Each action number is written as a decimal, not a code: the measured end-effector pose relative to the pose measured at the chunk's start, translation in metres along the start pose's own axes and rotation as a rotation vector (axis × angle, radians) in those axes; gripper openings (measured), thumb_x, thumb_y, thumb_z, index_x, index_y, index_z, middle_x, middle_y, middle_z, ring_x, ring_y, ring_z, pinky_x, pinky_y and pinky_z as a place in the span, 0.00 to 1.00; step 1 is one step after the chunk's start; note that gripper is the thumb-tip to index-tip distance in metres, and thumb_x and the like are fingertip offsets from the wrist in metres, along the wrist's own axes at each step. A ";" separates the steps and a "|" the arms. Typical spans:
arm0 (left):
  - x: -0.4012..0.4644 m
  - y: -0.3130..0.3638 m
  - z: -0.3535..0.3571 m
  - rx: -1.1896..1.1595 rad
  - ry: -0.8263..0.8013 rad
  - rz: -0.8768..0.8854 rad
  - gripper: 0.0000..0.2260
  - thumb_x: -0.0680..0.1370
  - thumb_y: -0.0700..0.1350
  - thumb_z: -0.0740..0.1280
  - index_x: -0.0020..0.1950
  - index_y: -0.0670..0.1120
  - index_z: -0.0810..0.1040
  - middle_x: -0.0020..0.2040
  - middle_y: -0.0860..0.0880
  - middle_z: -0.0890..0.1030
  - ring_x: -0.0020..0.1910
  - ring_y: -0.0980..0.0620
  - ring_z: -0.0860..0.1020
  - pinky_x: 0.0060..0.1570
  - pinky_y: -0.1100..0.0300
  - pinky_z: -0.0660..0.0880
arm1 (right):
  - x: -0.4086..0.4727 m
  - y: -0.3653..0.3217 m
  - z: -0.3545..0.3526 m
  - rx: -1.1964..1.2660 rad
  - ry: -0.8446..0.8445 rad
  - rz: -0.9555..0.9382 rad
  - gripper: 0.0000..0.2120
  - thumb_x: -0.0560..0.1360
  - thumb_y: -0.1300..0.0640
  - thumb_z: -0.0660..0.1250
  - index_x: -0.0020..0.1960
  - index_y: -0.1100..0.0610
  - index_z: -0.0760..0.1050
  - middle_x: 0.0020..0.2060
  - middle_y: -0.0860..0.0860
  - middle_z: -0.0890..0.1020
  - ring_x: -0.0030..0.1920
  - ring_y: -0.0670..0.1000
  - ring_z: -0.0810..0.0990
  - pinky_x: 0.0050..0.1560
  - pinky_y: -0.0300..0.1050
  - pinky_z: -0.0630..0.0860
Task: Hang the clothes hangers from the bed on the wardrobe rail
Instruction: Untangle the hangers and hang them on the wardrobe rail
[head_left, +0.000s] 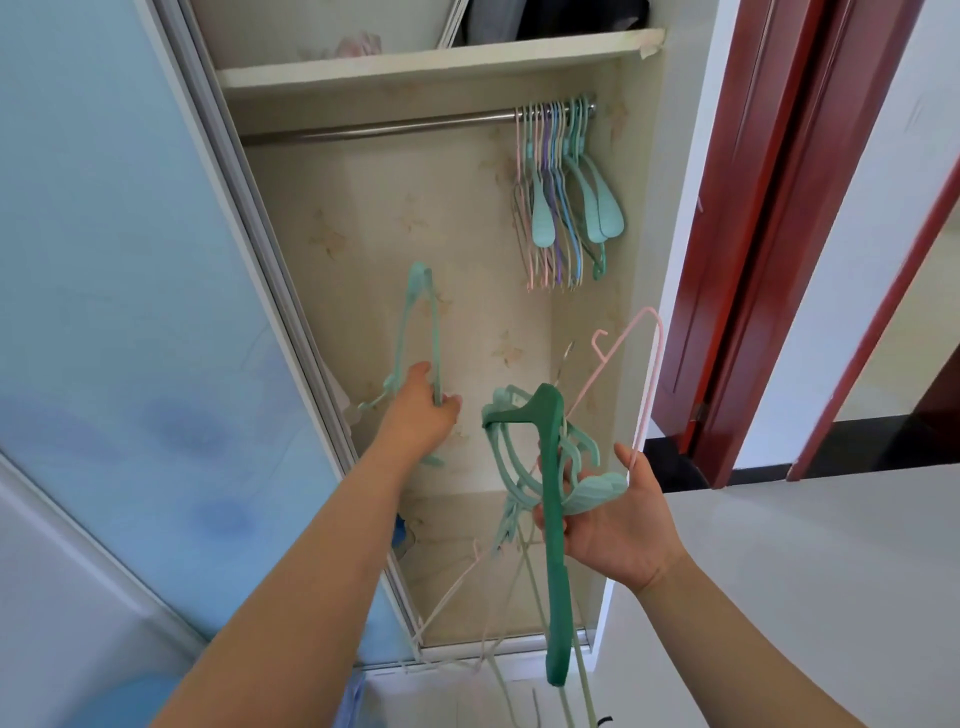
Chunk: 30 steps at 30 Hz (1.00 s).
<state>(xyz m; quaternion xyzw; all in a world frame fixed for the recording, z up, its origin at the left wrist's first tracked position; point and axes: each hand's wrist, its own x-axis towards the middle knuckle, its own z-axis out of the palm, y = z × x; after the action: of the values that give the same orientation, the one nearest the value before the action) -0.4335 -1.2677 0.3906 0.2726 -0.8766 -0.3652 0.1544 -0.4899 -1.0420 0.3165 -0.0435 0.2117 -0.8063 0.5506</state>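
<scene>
My left hand (423, 410) grips a light green hanger (415, 322) and holds it up inside the open wardrobe, below the metal rail (395, 127). My right hand (618, 525) holds a bundle of hangers: a dark green one (553, 519) in front, several light green ones (519, 467) behind it, and a thin pink one (647, 374) sticking up. Several pink, purple and green hangers (563, 192) hang bunched at the right end of the rail.
A light blue sliding door (130, 312) stands at the left of the opening. A shelf (426, 62) with dark items runs above the rail. A red door frame (769, 234) is at the right, beside a white wall.
</scene>
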 end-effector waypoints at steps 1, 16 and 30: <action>0.005 -0.004 -0.008 0.028 0.005 -0.020 0.17 0.81 0.46 0.61 0.69 0.43 0.69 0.59 0.51 0.78 0.49 0.49 0.76 0.45 0.60 0.69 | -0.001 -0.001 -0.002 0.006 0.016 -0.009 0.26 0.71 0.38 0.60 0.59 0.55 0.75 0.52 0.53 0.77 0.49 0.54 0.76 0.52 0.43 0.58; -0.039 -0.054 -0.032 -1.163 0.011 -0.338 0.08 0.83 0.43 0.59 0.49 0.42 0.76 0.31 0.51 0.80 0.33 0.56 0.83 0.28 0.67 0.77 | 0.010 0.003 -0.024 0.099 0.060 0.015 0.25 0.71 0.38 0.62 0.61 0.52 0.70 0.52 0.53 0.76 0.47 0.55 0.75 0.43 0.44 0.64; -0.064 -0.082 -0.025 -0.904 -0.224 -0.397 0.06 0.83 0.40 0.59 0.50 0.40 0.73 0.34 0.46 0.75 0.26 0.53 0.79 0.22 0.65 0.74 | 0.019 0.003 -0.004 0.093 0.062 -0.051 0.27 0.74 0.36 0.57 0.54 0.57 0.81 0.50 0.53 0.80 0.45 0.53 0.76 0.48 0.39 0.58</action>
<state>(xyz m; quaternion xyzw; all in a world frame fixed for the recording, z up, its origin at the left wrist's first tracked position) -0.3401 -1.2917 0.3437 0.2993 -0.5731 -0.7576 0.0897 -0.4962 -1.0591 0.3083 0.0016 0.1896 -0.8300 0.5245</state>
